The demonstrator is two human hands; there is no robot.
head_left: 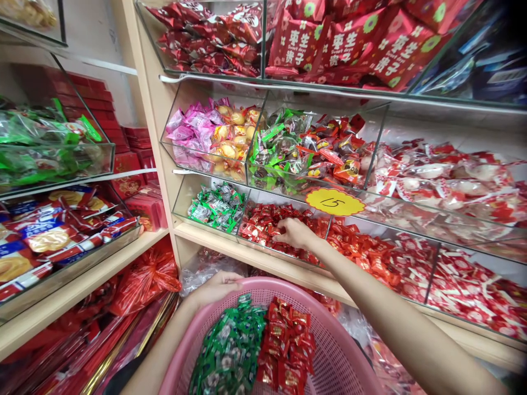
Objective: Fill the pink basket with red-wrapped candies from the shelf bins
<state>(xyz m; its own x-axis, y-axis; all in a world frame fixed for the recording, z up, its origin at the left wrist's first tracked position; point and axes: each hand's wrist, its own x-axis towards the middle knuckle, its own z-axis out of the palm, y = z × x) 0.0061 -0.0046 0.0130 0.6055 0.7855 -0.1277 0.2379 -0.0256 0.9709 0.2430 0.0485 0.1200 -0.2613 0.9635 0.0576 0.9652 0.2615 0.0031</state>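
Note:
My left hand (218, 286) grips the rim of a pink plastic basket (343, 343), fingers lying over its far left edge. Inside the basket are a heap of green-wrapped candies (230, 351) on the left and a heap of red-wrapped candies (286, 345) on the right. My right hand (295, 233) reaches into a clear shelf bin of small red-wrapped candies (261, 219). Its fingers are curled closed among these candies, and the fingertips are partly hidden. In the bin to the left lie silver-and-green wrapped candies (218, 206).
A yellow price tag (335, 202) reading 15 hangs above the right forearm. Clear dividers and wooden shelf edges (214, 241) border the bins. Higher bins hold red snack bags (346, 41). At left are packaged biscuits (49, 233) and a red plastic bag (146, 280).

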